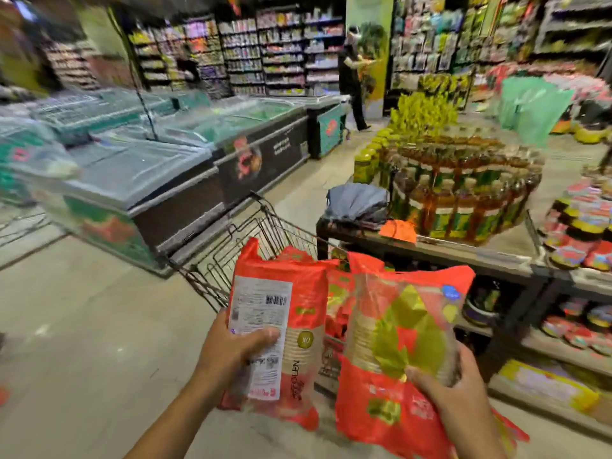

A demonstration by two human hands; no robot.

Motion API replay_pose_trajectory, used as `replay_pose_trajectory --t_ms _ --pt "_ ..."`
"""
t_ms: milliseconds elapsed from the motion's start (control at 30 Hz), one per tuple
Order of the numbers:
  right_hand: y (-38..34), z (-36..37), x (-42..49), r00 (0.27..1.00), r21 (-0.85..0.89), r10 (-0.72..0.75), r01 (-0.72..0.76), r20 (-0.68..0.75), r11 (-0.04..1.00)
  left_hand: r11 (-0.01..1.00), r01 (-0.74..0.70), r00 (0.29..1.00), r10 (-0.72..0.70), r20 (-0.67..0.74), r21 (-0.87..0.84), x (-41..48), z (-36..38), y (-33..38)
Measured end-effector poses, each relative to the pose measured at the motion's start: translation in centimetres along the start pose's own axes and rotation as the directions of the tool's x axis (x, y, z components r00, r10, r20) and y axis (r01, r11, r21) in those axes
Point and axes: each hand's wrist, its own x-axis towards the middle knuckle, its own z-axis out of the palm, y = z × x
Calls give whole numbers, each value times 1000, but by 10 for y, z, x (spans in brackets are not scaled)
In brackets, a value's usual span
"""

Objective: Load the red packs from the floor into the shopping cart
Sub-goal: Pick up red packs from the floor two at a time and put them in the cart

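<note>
I hold two red packs up in front of me. My left hand (231,351) grips one red pack (298,313) by its side, its white barcode label facing me. My right hand (453,399) clasps a second red pack (390,369) with a green leaf print, from its lower right. Both packs hang just in front of the wire shopping cart (231,256), whose basket shows beyond them. More red packs (334,313) lie inside the cart, seen between the two I hold.
Chest freezers (159,180) run along the left of the aisle. A dark display table (430,250) with stacked jars and a folded grey umbrella (357,203) stands right of the cart. A person (352,77) stands far down the aisle. Bare floor lies at left.
</note>
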Motion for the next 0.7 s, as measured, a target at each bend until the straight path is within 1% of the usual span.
replay_pose_trajectory --t_ms 67,133,167,233,333,467,600,700 --pt "-11 43 7 1000 26 15 -15 18 1000 998 34 998 -37 -58 -58 28 -39 -12" --pt "-12 77 18 999 20 23 -24 22 1000 995 55 996 -61 -65 -84 58 -69 -22" --pt "-14 91 22 999 -5 35 -35 5 999 994 62 996 -67 -51 -86 72 -80 -25" --pt "-17 125 37 997 -2 66 -66 -32 998 994 66 998 -68 -16 -88 105 -105 -31" --pt "-21 160 51 992 2 90 -90 -87 996 993 83 995 -78 58 -87 154 -120 -38" --pt "-22 180 75 968 17 144 -143 -205 990 987 133 977 -116 179 -89 220 -105 -43" --pt "0 174 120 929 -11 183 -197 -322 980 982 181 943 -161 292 -43 290 -56 -53" --pt "23 166 169 898 -4 232 -252 -373 968 977 211 932 -206 298 13 347 -15 -70"
